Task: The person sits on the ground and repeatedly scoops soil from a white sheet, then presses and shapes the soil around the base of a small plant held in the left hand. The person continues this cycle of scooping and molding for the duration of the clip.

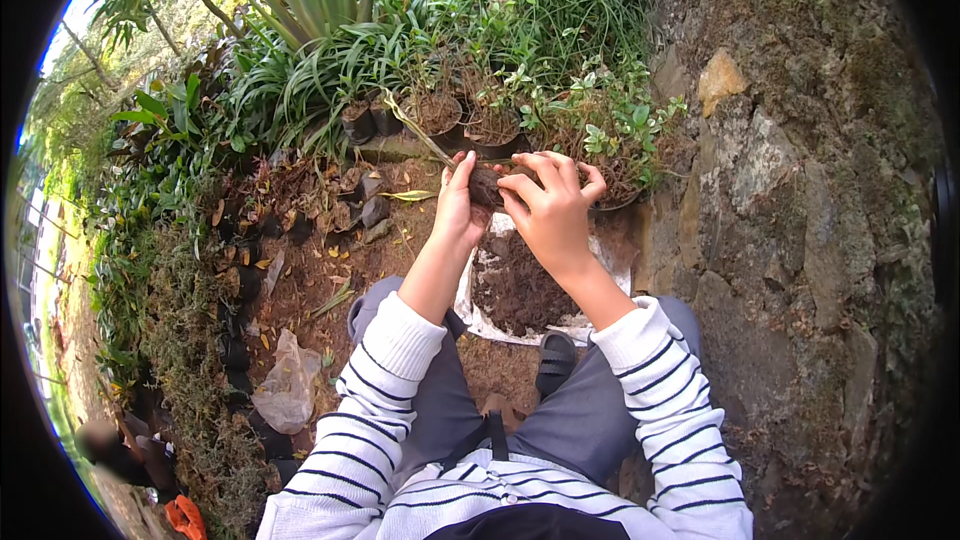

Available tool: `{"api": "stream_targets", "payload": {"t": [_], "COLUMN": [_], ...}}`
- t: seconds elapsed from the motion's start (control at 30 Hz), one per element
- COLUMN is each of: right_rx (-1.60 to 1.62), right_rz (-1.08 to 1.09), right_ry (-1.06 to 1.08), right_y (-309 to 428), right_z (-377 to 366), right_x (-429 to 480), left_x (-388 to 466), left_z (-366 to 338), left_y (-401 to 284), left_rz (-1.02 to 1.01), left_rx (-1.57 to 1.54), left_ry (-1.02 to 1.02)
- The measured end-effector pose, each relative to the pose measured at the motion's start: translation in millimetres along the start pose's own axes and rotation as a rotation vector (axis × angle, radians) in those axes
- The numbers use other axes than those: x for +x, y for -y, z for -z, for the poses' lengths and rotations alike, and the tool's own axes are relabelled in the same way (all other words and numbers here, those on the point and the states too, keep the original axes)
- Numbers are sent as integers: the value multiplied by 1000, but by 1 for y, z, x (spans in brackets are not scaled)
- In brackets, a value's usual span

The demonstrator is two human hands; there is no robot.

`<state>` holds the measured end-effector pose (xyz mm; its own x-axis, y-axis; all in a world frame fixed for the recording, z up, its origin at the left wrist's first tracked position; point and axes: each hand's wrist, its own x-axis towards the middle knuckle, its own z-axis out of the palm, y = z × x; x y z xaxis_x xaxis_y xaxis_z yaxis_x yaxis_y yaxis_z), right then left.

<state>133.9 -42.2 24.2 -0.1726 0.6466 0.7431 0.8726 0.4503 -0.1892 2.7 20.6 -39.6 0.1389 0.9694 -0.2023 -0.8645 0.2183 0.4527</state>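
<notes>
My left hand [459,210] is closed around a dark clump of soil and roots [486,187] in front of me. A pale green plant stem [420,131] rises from that hand toward the upper left. On the clump's right side, the thumb and fingertips of my right hand [555,202] grip its edge, partly hiding it. Below both hands a white sack [463,300] lies on the ground, with loose dark soil [517,285] heaped on it. A variegated leaf [411,196] shows just left of my left hand.
Potted plants [491,124] line the far edge. A rough stone wall [780,240] stands close on the right. Clear plastic [287,382] lies on the ground at left, beside a row of plants [187,315]. Another person [124,457] is at the lower left.
</notes>
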Motion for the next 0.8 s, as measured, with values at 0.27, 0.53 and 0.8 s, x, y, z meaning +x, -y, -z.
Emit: {"api": "stream_targets", "payload": {"t": [0.27,0.53,0.8], "right_rx": [-242,-119,-76], "right_rz": [94,34,36], "right_ry": [81,130,249], "right_y": [12,13,11], "right_z": [-12,6,-5], "right_x": [-24,-18,-23], "left_x": [10,-4,9], "left_z": [17,4,15], "left_y": [-7,-14,-13], "left_rz": [32,15,24], "left_rx": [-19,60,72], "left_ry": [-63,-118,-37]}}
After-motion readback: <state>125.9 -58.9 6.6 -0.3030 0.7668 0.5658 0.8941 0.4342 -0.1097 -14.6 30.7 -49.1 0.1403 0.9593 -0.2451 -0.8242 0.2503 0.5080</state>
